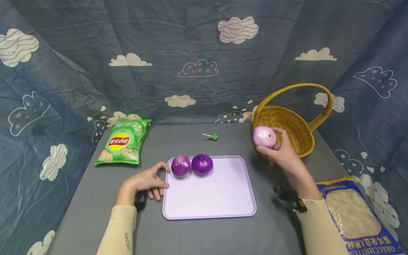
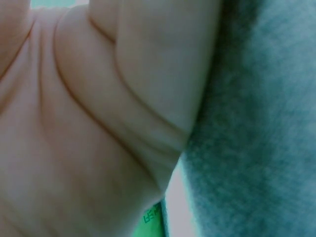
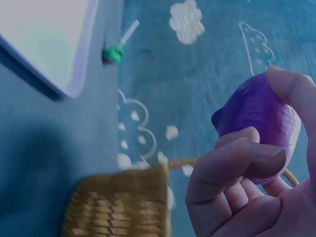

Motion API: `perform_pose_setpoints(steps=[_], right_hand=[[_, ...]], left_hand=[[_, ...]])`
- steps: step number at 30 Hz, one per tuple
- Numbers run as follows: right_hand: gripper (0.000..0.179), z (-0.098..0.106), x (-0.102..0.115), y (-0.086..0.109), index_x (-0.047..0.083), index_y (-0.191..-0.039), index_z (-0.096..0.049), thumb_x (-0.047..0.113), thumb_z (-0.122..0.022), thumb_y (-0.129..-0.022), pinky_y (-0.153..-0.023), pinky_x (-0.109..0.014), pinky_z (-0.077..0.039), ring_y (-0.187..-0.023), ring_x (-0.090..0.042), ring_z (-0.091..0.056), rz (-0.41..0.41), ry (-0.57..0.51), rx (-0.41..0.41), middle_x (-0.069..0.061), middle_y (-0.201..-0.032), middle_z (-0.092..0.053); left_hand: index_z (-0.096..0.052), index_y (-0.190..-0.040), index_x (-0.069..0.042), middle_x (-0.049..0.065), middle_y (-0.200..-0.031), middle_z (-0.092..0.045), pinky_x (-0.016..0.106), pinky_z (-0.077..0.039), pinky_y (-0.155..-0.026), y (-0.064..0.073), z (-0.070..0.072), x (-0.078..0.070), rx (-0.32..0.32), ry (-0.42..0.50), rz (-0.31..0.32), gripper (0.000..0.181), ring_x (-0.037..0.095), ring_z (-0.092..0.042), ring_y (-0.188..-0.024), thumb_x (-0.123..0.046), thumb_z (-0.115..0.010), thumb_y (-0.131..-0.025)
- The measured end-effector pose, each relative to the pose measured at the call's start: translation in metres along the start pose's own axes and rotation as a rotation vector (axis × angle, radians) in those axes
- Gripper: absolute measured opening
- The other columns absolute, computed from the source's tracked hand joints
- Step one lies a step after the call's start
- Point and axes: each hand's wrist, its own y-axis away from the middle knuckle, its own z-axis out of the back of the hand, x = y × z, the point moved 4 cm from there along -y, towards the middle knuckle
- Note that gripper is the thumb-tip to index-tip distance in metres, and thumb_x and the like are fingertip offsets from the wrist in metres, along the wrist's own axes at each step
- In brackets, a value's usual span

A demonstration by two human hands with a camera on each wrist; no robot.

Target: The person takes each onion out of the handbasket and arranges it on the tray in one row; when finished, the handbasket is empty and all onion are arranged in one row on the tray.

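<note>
My right hand (image 1: 285,152) grips a light purple onion (image 1: 264,137) between thumb and fingers, in front of the wicker basket (image 1: 306,141) and overlapping its near left rim in the head view. The right wrist view shows the same onion (image 3: 256,111) with fingers curled about it. Two darker onions, one on the left (image 1: 181,166) and one beside it (image 1: 202,164), sit at the back left of a pale lilac tray (image 1: 216,194). At the tray's left edge, my left hand (image 1: 148,181) touches the rim with thumb and fingertips; its palm fills the left wrist view.
A green chip bag (image 1: 124,141) lies at the back left of the grey table. Behind the tray is a green lollipop (image 1: 214,137). A blue pasta bag (image 1: 357,216) lies at the right front, by the right forearm. A cloud-patterned curtain (image 1: 153,35) surrounds the table.
</note>
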Motion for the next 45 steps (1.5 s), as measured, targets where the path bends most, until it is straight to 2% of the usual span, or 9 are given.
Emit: perform_pose_setpoints(steps=[2, 4, 10, 17, 24, 28, 45], right_hand=[[0.082, -0.01, -0.001, 0.0, 0.021, -0.15, -0.017, 0.019, -0.08, -0.096, -0.052, -0.029, -0.047, -0.054, -0.009, -0.05, 0.009, -0.031, 0.023, 0.003, -0.078, -0.06], [0.083, -0.019, -0.001, -0.001, 0.02, -0.149, -0.017, 0.016, -0.08, -0.095, -0.05, -0.029, -0.046, -0.052, -0.008, -0.049, 0.012, -0.059, 0.052, 0.007, -0.071, -0.058], [0.084, -0.04, -0.005, -0.004, 0.017, -0.149, -0.014, 0.013, -0.078, -0.095, -0.053, -0.029, -0.046, -0.055, -0.01, -0.048, 0.008, -0.075, 0.144, 0.001, -0.078, -0.058], [0.084, -0.059, -0.016, -0.007, 0.013, -0.15, -0.015, 0.011, -0.078, -0.094, -0.051, -0.03, -0.047, -0.052, -0.011, -0.048, 0.005, -0.065, 0.251, -0.002, -0.071, -0.056], [0.088, -0.073, -0.025, -0.006, 0.014, -0.151, -0.016, 0.016, -0.082, -0.092, -0.049, -0.028, -0.043, -0.049, -0.013, -0.049, -0.025, -0.019, 0.33, -0.001, -0.063, -0.053], [0.089, -0.08, -0.03, -0.005, 0.014, -0.152, -0.015, 0.017, -0.081, -0.093, -0.049, -0.028, -0.042, -0.05, -0.013, -0.048, -0.037, -0.029, 0.381, 0.0, -0.063, -0.053], [0.087, -0.101, -0.04, 0.002, 0.014, -0.153, -0.018, 0.024, -0.081, -0.094, -0.045, -0.028, -0.043, -0.049, -0.014, -0.05, -0.082, -0.027, 0.44, -0.002, -0.063, -0.054]], left_hand=[[-0.034, -0.139, -0.015, 0.006, -0.073, -0.075, 0.025, -0.055, -0.047, 0.0, 0.0, 0.0, 0.001, 0.0, 0.001, 0.056, 0.014, -0.072, -0.054, -0.019, -0.074, -0.099], [-0.034, -0.139, -0.015, 0.006, -0.073, -0.075, 0.025, -0.055, -0.047, 0.0, 0.0, 0.0, 0.004, 0.0, 0.001, 0.056, 0.013, -0.072, -0.054, -0.019, -0.074, -0.099], [-0.033, -0.138, -0.015, 0.006, -0.073, -0.075, 0.025, -0.056, -0.047, 0.0, 0.001, 0.0, 0.005, 0.004, 0.001, 0.056, 0.013, -0.072, -0.055, -0.019, -0.074, -0.1], [-0.033, -0.138, -0.015, 0.006, -0.073, -0.075, 0.026, -0.056, -0.047, 0.001, 0.001, 0.001, 0.001, 0.017, 0.011, 0.057, 0.014, -0.072, -0.055, -0.019, -0.074, -0.099], [-0.033, -0.138, -0.016, 0.006, -0.073, -0.075, 0.026, -0.056, -0.048, 0.0, 0.002, 0.001, 0.005, 0.011, 0.013, 0.056, 0.014, -0.072, -0.055, -0.02, -0.074, -0.099], [-0.034, -0.137, -0.017, 0.006, -0.073, -0.075, 0.026, -0.057, -0.048, -0.001, 0.001, 0.002, 0.006, 0.011, 0.019, 0.055, 0.014, -0.072, -0.055, -0.021, -0.074, -0.099], [-0.034, -0.137, -0.014, 0.006, -0.072, -0.074, 0.025, -0.056, -0.046, -0.001, -0.001, 0.001, 0.009, 0.015, 0.006, 0.056, 0.014, -0.072, -0.054, -0.019, -0.074, -0.099]])
